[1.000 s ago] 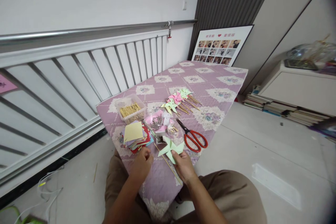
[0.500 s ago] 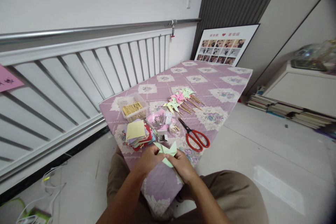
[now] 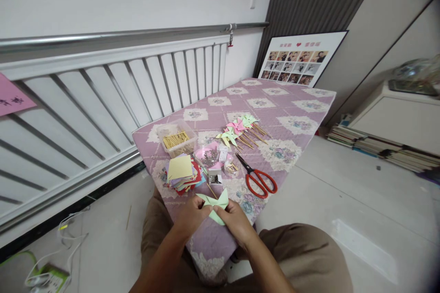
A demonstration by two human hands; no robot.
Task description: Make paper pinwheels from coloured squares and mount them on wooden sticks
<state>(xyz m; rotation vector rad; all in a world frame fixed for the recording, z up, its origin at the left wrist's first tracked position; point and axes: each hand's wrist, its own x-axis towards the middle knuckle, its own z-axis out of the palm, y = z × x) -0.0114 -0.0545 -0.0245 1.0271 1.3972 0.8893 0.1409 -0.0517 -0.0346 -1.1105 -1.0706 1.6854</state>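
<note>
A light green paper pinwheel (image 3: 215,203) is held between both hands above the near end of the purple quilted table (image 3: 275,114). My left hand (image 3: 190,217) pinches its left side with closed fingers. My right hand (image 3: 235,222) grips its right side, fingers curled. A thin wooden stick (image 3: 211,190) shows just behind the pinwheel. Directly beyond lie a stack of coloured paper squares (image 3: 181,173), a pink dish of pins (image 3: 206,156) and red-handled scissors (image 3: 257,178).
A clear box of wooden sticks (image 3: 176,139) and several finished pinwheels (image 3: 239,130) lie further along the table. A white slatted rail (image 3: 103,96) runs along the left. A photo board (image 3: 297,60) leans at the far end. Books (image 3: 378,146) are stacked on the floor at right.
My left hand has moved from the paper stack over to the green pinwheel and now grips it together with the right. The pinwheel sits lower and nearer to me.
</note>
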